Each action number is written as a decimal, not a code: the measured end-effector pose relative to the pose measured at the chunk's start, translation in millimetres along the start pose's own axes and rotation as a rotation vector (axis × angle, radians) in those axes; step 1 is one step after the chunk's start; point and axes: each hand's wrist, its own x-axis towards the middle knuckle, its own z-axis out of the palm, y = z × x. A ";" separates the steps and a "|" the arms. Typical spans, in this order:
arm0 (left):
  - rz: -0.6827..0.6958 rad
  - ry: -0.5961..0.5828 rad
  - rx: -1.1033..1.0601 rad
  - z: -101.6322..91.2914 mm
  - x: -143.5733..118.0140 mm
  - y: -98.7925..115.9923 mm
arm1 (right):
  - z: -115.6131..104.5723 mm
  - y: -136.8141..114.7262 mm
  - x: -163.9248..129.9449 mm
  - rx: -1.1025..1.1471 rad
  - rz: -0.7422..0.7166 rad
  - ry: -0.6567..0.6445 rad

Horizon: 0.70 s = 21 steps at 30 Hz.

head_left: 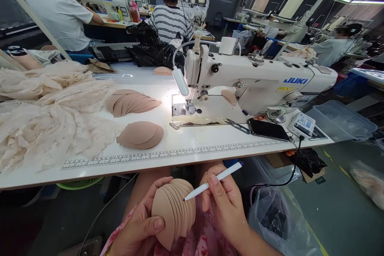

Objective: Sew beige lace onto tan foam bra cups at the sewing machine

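Note:
Low in the view, over the lap, my left hand (147,224) grips a fanned stack of beige bra pads (174,212), its thumb pressed on the front pad. A white marker pen (214,181) is pinched in my right hand (225,204), its tip at the edges of the fanned pads. Whether the tip touches them I cannot tell. On the sewing table (150,160) just ahead lie two more groups of pads: a fanned pile (132,103) and a smaller overlapping pile (141,134).
A white sewing machine (255,76) stands on the table. Cream lace fabric (54,116) heaps at left. Thread snips (238,125), a black phone (268,129) and a white box (302,124) lie at right. A plastic bag (279,216) sits below. Other people work at machines behind.

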 end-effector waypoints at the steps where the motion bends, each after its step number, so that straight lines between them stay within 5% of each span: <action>1: 0.000 0.007 -0.001 1.8 -0.2 0.5 | 0.6 0.1 -0.6 0.003 0.010 -0.019; 10: 0.004 0.028 -0.009 11.1 -0.7 2.1 | 0.8 3.3 -2.1 0.025 0.026 0.001; 21: 0.007 -0.067 0.022 -6.3 1.9 -3.8 | 4.6 1.0 -4.3 0.014 0.026 -0.028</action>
